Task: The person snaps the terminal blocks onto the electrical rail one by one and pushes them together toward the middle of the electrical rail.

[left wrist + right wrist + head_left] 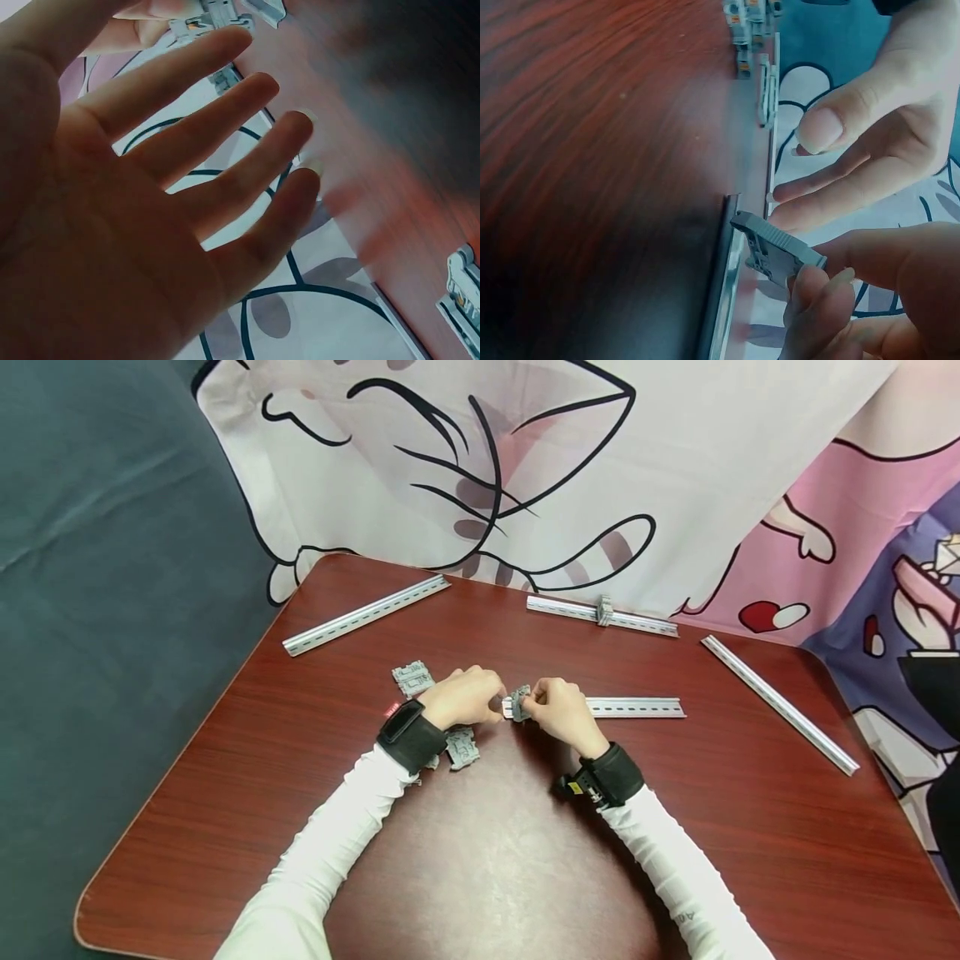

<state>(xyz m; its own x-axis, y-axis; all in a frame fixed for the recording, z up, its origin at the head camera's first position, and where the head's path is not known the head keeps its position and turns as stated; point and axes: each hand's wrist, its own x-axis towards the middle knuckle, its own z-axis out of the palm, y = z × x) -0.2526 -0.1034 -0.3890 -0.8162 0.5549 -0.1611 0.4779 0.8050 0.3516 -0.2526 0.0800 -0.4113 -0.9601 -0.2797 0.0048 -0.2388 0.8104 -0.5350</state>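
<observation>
My right hand [562, 710] pinches a grey terminal block [776, 244] between thumb and fingers. The block is tilted over the left end of a slotted metal DIN rail [637, 707], its lower edge right at the rail in the right wrist view. My left hand [467, 696] hovers just left of that rail end, holding nothing; in the left wrist view its fingers [255, 191] are spread and nearly straight. Loose grey terminal blocks lie around the left hand, one group [412, 678] beyond it and another [462, 747] nearer me, partly hidden by the wrist.
Another DIN rail [367, 614] lies at the back left, and one [780, 705] slants along the right side. At the back, a rail [645, 623] carries upright grey terminal blocks [603, 610]. A printed cloth [712, 485] hangs behind the brown table [247, 827].
</observation>
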